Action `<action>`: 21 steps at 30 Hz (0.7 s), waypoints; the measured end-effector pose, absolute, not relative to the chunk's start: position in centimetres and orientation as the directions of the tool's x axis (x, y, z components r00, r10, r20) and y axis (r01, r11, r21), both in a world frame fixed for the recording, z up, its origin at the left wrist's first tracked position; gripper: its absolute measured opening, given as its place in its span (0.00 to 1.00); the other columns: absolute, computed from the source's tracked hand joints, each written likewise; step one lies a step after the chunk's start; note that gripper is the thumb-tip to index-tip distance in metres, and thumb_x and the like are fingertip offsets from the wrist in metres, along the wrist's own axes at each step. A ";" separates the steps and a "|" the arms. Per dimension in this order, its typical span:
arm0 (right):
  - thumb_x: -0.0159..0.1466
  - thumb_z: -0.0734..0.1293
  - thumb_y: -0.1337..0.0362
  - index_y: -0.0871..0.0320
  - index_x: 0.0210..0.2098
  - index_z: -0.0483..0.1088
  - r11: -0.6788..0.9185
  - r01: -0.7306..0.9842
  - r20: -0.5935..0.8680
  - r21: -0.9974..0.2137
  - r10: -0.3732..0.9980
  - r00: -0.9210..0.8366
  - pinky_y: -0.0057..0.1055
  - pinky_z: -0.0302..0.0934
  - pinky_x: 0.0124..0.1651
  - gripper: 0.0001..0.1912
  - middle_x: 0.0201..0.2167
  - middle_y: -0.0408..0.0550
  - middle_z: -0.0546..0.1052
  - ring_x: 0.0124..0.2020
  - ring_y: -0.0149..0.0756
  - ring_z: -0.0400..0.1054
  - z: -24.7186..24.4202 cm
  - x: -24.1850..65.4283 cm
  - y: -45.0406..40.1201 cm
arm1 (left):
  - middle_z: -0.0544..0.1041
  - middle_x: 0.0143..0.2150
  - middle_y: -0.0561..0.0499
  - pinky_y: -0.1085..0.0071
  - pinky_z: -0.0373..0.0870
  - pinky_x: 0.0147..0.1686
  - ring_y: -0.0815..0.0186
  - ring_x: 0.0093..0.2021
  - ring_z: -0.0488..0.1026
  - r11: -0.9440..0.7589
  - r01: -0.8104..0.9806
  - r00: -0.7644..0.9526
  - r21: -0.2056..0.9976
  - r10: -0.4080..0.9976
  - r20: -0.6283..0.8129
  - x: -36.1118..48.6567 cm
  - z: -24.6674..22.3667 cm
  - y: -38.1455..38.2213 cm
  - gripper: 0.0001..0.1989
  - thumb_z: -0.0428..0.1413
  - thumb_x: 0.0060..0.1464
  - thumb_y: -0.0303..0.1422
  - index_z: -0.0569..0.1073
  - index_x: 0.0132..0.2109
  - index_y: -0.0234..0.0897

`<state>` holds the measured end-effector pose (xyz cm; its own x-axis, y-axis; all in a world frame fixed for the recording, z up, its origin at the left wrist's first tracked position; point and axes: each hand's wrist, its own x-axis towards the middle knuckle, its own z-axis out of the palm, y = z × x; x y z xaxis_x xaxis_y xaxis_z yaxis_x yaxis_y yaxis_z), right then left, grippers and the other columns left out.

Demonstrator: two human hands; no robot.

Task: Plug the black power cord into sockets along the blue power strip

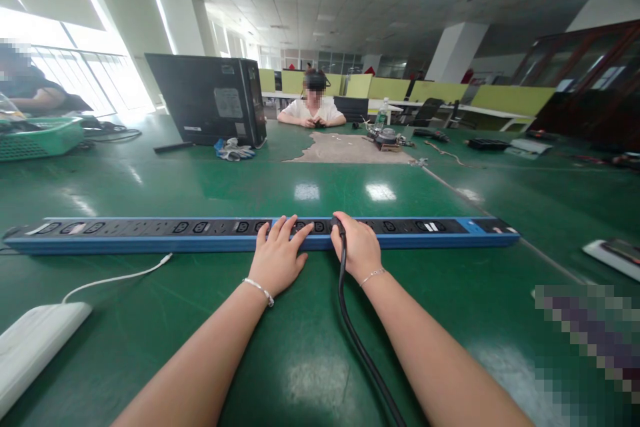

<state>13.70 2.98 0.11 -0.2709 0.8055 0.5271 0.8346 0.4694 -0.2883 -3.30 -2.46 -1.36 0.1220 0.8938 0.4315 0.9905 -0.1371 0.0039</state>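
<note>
A long blue and black power strip [150, 240] with a row of sockets lies across the green table. My left hand [281, 250] rests on it near its middle, fingers spread over the sockets and the front edge. Just to the right, my right hand [359, 243] is closed around the plug [339, 224] of a black power cable [353, 327]. The plug is at a socket of the strip; how deep it sits is hidden by the fingers. From there the cable runs down toward the near edge of the view.
A black computer case [205, 97] stands behind, with gloves [233, 149] beside it. At left are a green basket [40, 139] and a white device [43, 340] with a white cable. Another person [314, 110] sits across the table [240, 180]; a second is at far left.
</note>
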 end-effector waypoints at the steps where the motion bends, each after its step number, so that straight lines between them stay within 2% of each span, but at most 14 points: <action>1: 0.64 0.56 0.63 0.58 0.50 0.68 0.467 0.831 0.531 -0.302 0.807 -0.261 0.34 0.56 0.53 0.18 0.45 0.50 0.76 0.46 0.37 0.69 0.1 13.6 3.0 | 0.61 0.64 0.47 0.50 0.47 0.60 0.55 0.63 0.54 -0.137 0.991 0.122 0.005 0.894 0.431 -3.3 -1.4 -2.5 0.28 0.52 0.52 0.38 0.60 0.61 0.53; 9: 0.65 0.55 0.61 0.61 0.55 0.63 0.433 0.810 0.553 -0.395 0.816 -0.166 0.37 0.51 0.58 0.21 0.50 0.52 0.73 0.51 0.38 0.67 -1.1 13.2 3.3 | 0.61 0.64 0.47 0.50 0.47 0.60 0.54 0.64 0.54 -0.141 0.990 0.126 0.004 0.894 0.430 -3.4 -1.4 -2.4 0.28 0.52 0.52 0.38 0.59 0.61 0.53; 16: 0.63 0.57 0.61 0.59 0.45 0.70 0.412 0.831 0.534 -0.373 0.828 -0.170 0.36 0.54 0.54 0.16 0.43 0.50 0.77 0.46 0.39 0.69 -0.4 13.3 3.5 | 0.61 0.64 0.47 0.50 0.46 0.60 0.54 0.64 0.54 -0.141 0.990 0.126 0.004 0.892 0.434 -3.3 -1.4 -2.4 0.28 0.53 0.52 0.38 0.60 0.61 0.53; 21: 0.62 0.58 0.61 0.57 0.43 0.71 0.406 0.824 0.513 -0.395 0.842 -0.169 0.35 0.56 0.51 0.14 0.40 0.47 0.77 0.44 0.39 0.70 0.0 13.2 3.7 | 0.61 0.64 0.47 0.50 0.46 0.60 0.54 0.64 0.54 -0.131 0.991 0.115 0.006 0.894 0.433 -3.3 -1.3 -2.4 0.28 0.53 0.52 0.38 0.60 0.61 0.53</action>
<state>13.23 3.69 0.00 -0.1689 0.8416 0.5129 0.8243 0.4060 -0.3946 -3.25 -2.45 -1.34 0.1150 0.8940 0.4330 0.9914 -0.1305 0.0063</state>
